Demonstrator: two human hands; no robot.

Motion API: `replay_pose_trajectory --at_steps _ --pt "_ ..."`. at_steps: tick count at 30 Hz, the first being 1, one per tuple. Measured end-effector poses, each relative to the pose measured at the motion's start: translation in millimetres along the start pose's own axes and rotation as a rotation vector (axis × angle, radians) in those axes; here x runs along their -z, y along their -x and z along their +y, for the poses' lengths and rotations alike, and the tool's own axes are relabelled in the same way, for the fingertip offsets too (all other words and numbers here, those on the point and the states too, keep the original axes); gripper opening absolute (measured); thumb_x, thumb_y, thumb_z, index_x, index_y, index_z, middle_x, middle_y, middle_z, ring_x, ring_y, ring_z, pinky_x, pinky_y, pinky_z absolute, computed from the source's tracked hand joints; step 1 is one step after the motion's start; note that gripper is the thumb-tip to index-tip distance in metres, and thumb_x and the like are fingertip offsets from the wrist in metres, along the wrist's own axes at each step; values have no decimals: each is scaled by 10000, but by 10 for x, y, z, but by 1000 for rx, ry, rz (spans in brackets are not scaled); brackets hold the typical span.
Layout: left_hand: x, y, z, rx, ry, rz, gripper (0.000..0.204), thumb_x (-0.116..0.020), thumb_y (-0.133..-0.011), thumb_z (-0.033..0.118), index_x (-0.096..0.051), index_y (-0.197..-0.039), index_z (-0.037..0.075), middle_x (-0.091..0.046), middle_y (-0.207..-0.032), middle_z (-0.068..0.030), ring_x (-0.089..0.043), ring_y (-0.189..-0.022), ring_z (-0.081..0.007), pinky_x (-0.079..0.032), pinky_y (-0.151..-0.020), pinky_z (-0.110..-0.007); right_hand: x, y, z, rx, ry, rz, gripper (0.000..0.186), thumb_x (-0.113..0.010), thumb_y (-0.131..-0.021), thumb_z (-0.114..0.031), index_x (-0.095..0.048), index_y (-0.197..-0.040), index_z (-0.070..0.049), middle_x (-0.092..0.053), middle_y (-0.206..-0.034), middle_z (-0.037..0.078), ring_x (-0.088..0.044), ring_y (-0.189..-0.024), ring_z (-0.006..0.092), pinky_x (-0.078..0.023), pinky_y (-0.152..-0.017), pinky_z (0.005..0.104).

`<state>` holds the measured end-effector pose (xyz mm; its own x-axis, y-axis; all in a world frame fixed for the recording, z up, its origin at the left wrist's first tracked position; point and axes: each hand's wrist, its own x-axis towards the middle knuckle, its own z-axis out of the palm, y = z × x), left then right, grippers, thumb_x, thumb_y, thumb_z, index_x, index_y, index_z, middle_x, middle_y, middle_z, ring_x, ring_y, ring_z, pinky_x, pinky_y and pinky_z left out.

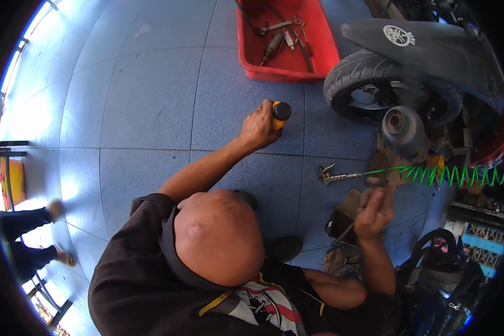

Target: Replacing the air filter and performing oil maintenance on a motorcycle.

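Neither my left hand nor my right hand shows. Below me a bald person in a dark shirt [218, 235] bends forward. That person's left hand [259, 124] grips an orange container with a black cap [281, 113] over the floor; their right hand [373, 208] holds a dark rod-like tool [343, 234]. A silver air gun [337, 176] on a coiled green hose [448, 175] lies between those hands, beside a grey metal cylinder [402, 133]. Open boxes [347, 210] sit by the right hand.
A red tub [246, 59] holds tools on the blue tiled floor [140, 101]. A motorcycle wheel [339, 89] and dark fender [448, 50] stand at upper right, more dark motorcycle parts [437, 274] at lower right. Another person's legs [25, 218] show at far left.
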<state>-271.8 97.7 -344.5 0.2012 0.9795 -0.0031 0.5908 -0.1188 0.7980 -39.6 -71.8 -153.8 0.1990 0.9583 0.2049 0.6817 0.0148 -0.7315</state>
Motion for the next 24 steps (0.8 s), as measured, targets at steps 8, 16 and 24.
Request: replay_pose_trajectory --at_steps 8,16,24 --pt "-42 -60 73 -22 -1 -48 541 -766 -701 131 -385 -1067 14 -607 -1023 -258 -630 -924 -450 -529 -780 -510 -199 -252 -40 148 584 -385 239 -452 -1015 -182 -591 -991 11 -500 -576 60 -470 -463 227 -415 -489 329" --pt "49 -14 41 13 -6 -74 559 -775 -708 154 -386 -1087 25 -599 -1062 -245 -621 -956 -447 -521 -810 -511 -45 -273 -485 62 -155 84 285 -414 -1035 -189 -604 -1019 23 -440 -570 -27 -381 -486 44 -264 -450 239" --pt "48 10 18 -3 -29 -71 568 -784 -701 161 -385 -1084 31 -600 -1059 -236 -630 -948 -431 -524 -788 -511 53 -61 -206 79 53 100 315 -436 -1023 -226 -604 -1058 37 -452 -597 -28 -396 -505 50 -315 -464 222"
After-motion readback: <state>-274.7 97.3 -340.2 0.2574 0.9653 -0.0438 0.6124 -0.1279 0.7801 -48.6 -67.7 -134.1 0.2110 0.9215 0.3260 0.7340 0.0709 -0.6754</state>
